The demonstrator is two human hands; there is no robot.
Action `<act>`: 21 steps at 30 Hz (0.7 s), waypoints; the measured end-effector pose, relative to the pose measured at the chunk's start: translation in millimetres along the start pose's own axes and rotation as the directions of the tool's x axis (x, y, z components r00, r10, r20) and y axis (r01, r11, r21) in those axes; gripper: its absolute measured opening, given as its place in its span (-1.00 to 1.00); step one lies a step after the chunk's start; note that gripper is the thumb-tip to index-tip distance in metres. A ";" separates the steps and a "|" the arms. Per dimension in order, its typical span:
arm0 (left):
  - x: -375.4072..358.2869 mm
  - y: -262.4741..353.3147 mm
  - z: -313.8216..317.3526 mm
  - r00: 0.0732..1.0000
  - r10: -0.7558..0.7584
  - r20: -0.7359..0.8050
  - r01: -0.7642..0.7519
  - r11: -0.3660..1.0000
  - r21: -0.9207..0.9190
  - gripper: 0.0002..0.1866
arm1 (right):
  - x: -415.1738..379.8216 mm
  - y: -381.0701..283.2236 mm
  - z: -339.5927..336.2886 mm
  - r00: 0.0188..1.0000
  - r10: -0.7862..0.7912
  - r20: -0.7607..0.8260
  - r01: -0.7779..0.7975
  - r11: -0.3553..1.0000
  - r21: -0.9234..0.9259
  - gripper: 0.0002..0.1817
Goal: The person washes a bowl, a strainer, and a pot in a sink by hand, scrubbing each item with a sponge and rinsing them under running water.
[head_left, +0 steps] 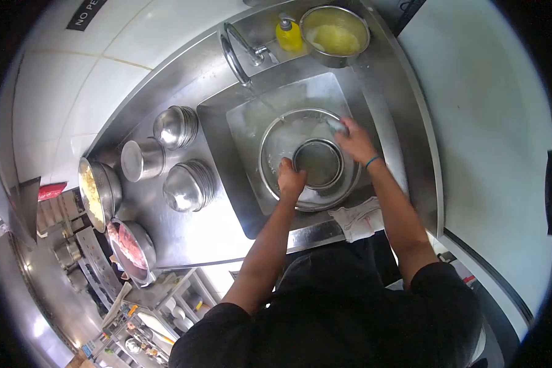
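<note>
My left hand [292,179] is closed on the near-left rim of a small round metal pot [318,161]. The pot sits over a wide, shallow metal basin [265,175] in the sink. Held in my closed right hand [357,145] is a pale, sponge-like pad [336,126], slightly blurred, above the basin's right side. A blue band circles my right wrist. From the curved faucet [233,61] a thin stream of water runs down toward the basin. The pot's underside is hidden.
Stacks of metal bowls [190,186] and a metal pot [142,159] stand left of the sink [221,165]. Larger bowls hold yellow food [92,193] and raw meat [129,245]. A yellow soap bottle [289,37] and a metal bowl [334,59] are behind. A cloth [357,219] hangs at the front edge.
</note>
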State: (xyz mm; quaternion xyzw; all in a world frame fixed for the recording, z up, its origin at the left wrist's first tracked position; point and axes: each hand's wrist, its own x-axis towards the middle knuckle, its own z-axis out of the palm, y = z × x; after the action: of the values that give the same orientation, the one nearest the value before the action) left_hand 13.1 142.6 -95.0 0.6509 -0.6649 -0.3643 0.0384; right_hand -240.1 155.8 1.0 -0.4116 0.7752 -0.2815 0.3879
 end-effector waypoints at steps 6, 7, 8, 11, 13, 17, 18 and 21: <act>28.8 24.9 -27.2 0.960 -0.110 0.256 0.001 0.920 0.392 -0.48 | -21.8 62.8 49.2 0.997 0.072 -0.034 -0.076 0.988 -0.134 -0.33; 33.3 30.0 -32.9 0.950 -0.143 0.277 0.014 0.907 0.421 -0.48 | -21.0 65.1 51.1 0.995 0.101 -0.009 -0.101 0.984 -0.147 -0.33; 34.2 29.7 -33.7 0.938 -0.179 0.298 0.027 0.892 0.450 -0.48 | -20.4 69.6 54.2 0.991 0.131 0.018 -0.126 0.979 -0.160 -0.32; 21.8 24.6 -21.7 0.990 0.127 0.062 -0.141 0.901 0.411 -0.40 | -12.2 93.3 75.9 0.967 0.238 0.095 -0.228 0.968 -0.108 -0.32; 12.4 28.0 -16.4 0.926 0.355 0.131 -0.378 0.845 0.378 -0.34 | -10.8 102.6 82.4 0.949 0.294 0.115 -0.286 0.955 -0.079 -0.31; -28.4 44.3 -3.6 0.795 0.168 0.584 -0.427 0.838 0.341 -0.32 | -11.6 114.4 98.1 0.935 0.332 0.122 -0.330 0.943 -0.037 -0.28; -36.3 47.0 -0.4 0.752 0.116 0.648 -0.445 0.816 0.370 -0.36 | -11.2 115.6 99.9 0.933 0.335 0.128 -0.336 0.942 -0.015 -0.29; -17.4 23.8 24.5 0.710 0.067 0.701 -0.478 0.777 0.410 -0.46 | -10.8 109.6 91.4 0.937 0.319 0.142 -0.321 0.947 -0.006 -0.29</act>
State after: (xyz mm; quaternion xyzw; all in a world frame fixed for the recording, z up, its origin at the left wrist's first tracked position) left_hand -17.2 166.1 -92.9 0.3519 -0.8047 -0.3427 -0.3333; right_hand -206.1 209.4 -127.3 -0.2958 0.7998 -0.1914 0.4860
